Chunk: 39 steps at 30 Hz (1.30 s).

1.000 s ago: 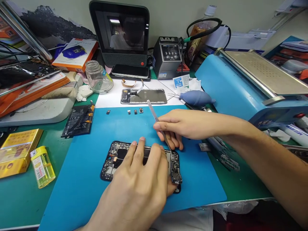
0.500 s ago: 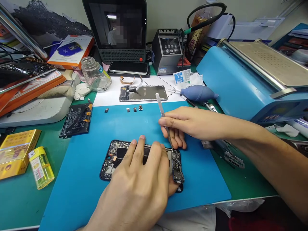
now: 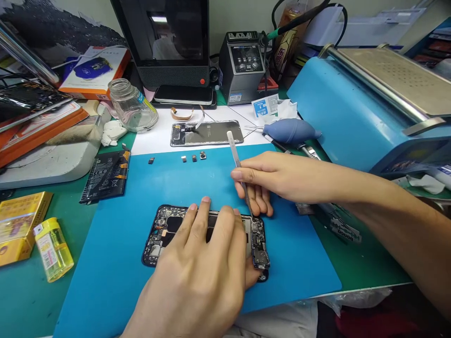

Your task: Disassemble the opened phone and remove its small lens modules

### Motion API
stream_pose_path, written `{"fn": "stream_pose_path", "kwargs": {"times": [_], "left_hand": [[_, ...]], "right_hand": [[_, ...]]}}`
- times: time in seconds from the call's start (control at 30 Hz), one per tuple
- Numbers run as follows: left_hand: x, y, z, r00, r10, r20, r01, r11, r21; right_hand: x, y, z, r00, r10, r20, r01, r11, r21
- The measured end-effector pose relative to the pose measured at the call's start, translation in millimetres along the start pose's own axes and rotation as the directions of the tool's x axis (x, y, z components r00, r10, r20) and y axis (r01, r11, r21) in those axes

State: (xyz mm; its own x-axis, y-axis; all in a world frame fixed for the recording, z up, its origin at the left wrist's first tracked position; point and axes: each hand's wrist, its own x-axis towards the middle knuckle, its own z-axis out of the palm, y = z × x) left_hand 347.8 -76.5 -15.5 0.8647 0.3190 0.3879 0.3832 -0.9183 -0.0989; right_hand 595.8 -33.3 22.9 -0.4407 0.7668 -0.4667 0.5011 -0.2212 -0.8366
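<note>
An opened phone body (image 3: 166, 223) lies on the blue mat, its circuit boards and dark inner parts facing up. My left hand (image 3: 200, 263) spreads over its middle and grips it, fingers reaching the far edge and the thumb near the right end. Much of the phone is hidden under this hand. Pinched between thumb and fingers of my right hand (image 3: 268, 180) are slim metal tweezers (image 3: 234, 149), held steeply upright. Their lower tip touches the small board (image 3: 259, 234) at the phone's right end, near its far corner; whether the tips are together is too small to tell.
Behind lie several tiny camera modules (image 3: 194, 158), a detached screen (image 3: 214, 133) and a blue air blower (image 3: 291, 131). At left are a black battery (image 3: 105, 176), a yellow lighter (image 3: 54, 251) and a glass jar (image 3: 132, 105). A blue machine (image 3: 324, 112) stands at right.
The view has shifted slightly, so background things sit a little further left and the phone's left end shows slightly lower. Both hands keep their grip, with the tweezers' tip at the same spot.
</note>
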Motion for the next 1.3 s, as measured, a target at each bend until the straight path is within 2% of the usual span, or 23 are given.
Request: {"fn": "stream_pose_path", "kwargs": {"times": [0.23,0.43,0.93,1.13,1.3], "left_hand": [[-3.2,-0.8,-1.9,1.0,0.0,0.01,0.0,1.0,0.0],[-2.0,-1.4,0.3,1.0,0.006,0.016,-0.007,1.0,0.003],[-0.8,-2.1,-1.0,1.0,0.013,0.006,-0.013,1.0,-0.006],[-0.3,-1.8,-0.2,1.0,0.001,0.008,-0.001,1.0,-0.012],[0.5,-0.6,0.0,1.0,-0.001,0.007,0.001,1.0,-0.012]], "right_hand": [[-7.6,5.8,-1.2,0.995,-0.099,-0.016,0.099,0.995,-0.002],[-3.0,3.0,-1.1,1.0,-0.029,0.012,0.03,0.999,-0.021],[-2.5,5.1,-2.8,0.999,-0.022,0.031,0.023,1.0,-0.007],[-6.8,3.5,2.4,0.999,-0.018,-0.041,0.016,0.998,-0.063],[-5.1,1.9,1.5,1.0,0.01,-0.023,-0.012,0.996,-0.084]]}}
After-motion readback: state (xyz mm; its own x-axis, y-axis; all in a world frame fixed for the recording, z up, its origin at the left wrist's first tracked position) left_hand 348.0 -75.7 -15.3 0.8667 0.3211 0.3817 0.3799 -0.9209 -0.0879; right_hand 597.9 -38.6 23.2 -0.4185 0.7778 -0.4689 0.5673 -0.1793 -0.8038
